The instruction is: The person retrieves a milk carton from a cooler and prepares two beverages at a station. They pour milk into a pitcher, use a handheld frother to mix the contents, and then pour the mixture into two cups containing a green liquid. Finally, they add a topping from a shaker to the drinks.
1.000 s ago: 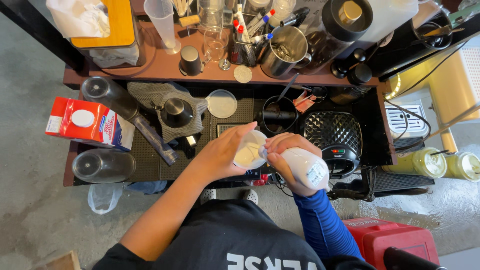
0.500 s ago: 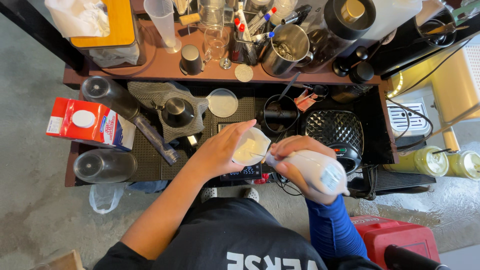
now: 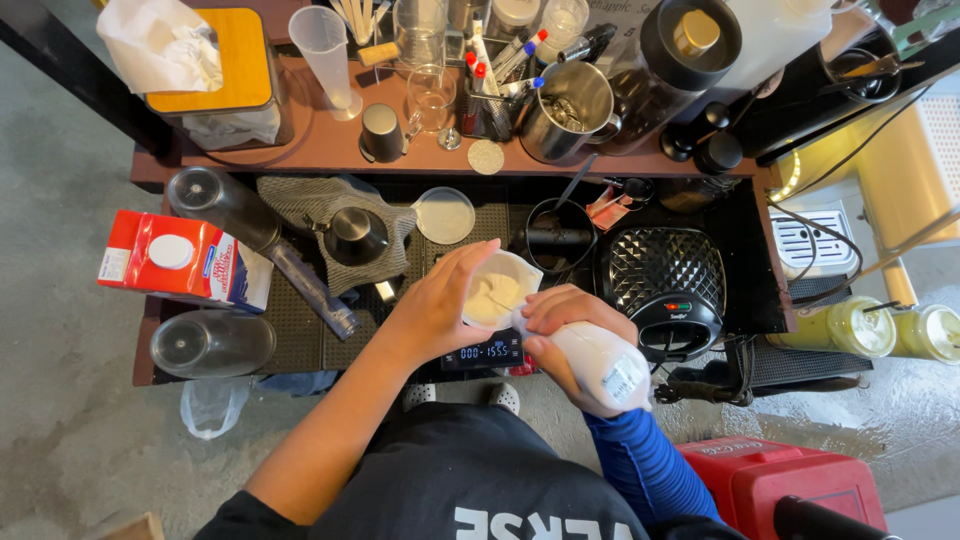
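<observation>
The left hand (image 3: 438, 312) is curled around the side of a small white cup (image 3: 497, 291), fingers wrapped on its wall and thumb up toward 12 o'clock; the cup holds a pale creamy filling. The right hand (image 3: 562, 325) is clenched tight about a white piping bag (image 3: 598, 362), whose narrow end meets the cup's rim at about 4 o'clock of the cup, while the bag's fat end points to 5 o'clock. Cup and bag sit just above a digital scale (image 3: 487, 352) with a lit display, at the near edge of the black bench (image 3: 300, 330).

At 3 o'clock of the hands stands a black waffle maker (image 3: 668, 285). At 12 o'clock lies a round translucent lid (image 3: 444, 215), with a black pitcher (image 3: 556, 235) at 1 o'clock. At 10 o'clock a black tamper-like cap (image 3: 356, 235) rests on a grey cloth (image 3: 300, 205). Further out at 9 o'clock lie a red and white carton (image 3: 180, 262) and a clear tumbler on its side (image 3: 210, 343).
</observation>
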